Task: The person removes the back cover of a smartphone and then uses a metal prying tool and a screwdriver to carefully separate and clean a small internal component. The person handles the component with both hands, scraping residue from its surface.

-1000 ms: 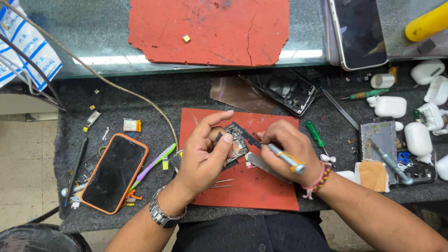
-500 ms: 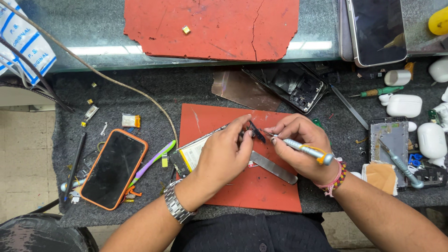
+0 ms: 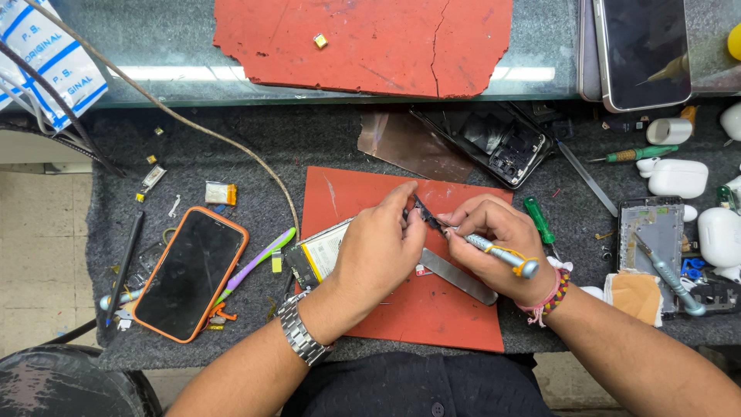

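Over a small red mat (image 3: 417,309), my left hand (image 3: 378,251) pinches a small dark phone part (image 3: 426,213) between fingertips. My right hand (image 3: 494,243) grips a thin silver screwdriver (image 3: 498,255) with its tip at that part. A phone battery (image 3: 316,259) lies under my left hand at the mat's left edge. A flat metal strip (image 3: 459,276) rests on the mat beneath both hands.
A phone in an orange case (image 3: 189,274) lies at left beside a purple-green tool (image 3: 255,262). An opened phone body (image 3: 494,143) sits behind the mat. Green screwdrivers (image 3: 540,220), white earbud cases (image 3: 679,177), another phone frame (image 3: 656,232) and a larger red mat (image 3: 363,42) surround.
My hands have shifted slightly and lifted the dark part higher off the mat. The battery now shows at the mat's left edge.
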The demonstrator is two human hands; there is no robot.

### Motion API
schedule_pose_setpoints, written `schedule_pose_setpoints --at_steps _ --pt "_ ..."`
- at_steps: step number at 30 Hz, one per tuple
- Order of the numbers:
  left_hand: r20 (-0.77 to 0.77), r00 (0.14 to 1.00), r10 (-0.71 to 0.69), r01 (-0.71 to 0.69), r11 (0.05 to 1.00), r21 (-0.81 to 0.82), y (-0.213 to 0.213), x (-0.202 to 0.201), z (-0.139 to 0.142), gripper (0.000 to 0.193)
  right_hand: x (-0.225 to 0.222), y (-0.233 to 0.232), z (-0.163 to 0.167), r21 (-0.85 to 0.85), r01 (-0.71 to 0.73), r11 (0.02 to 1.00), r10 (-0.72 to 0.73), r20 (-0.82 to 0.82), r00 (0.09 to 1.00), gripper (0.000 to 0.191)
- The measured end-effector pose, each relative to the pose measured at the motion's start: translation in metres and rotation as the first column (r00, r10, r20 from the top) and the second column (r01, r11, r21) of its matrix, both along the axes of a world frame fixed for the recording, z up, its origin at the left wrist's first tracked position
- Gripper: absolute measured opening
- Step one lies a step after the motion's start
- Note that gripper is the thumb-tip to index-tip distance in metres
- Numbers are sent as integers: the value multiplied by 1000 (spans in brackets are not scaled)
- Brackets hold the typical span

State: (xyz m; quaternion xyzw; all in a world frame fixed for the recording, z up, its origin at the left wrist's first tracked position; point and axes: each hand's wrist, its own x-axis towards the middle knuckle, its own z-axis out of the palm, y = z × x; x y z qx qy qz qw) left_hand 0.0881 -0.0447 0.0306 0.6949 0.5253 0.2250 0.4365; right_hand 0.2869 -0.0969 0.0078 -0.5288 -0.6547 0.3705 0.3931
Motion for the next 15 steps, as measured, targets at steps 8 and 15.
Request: schedule_pose_setpoints --at_steps 8,15 --pt "-20 1000 -13 16 989 147 -4 0 -8 35 -2 0 4 74 -3 997 -4 83 997 14" --pt "-20 999 -42 45 988 147 -2 0 -10 36 -9 -5 7 157 -32 987 2 185 983 14"
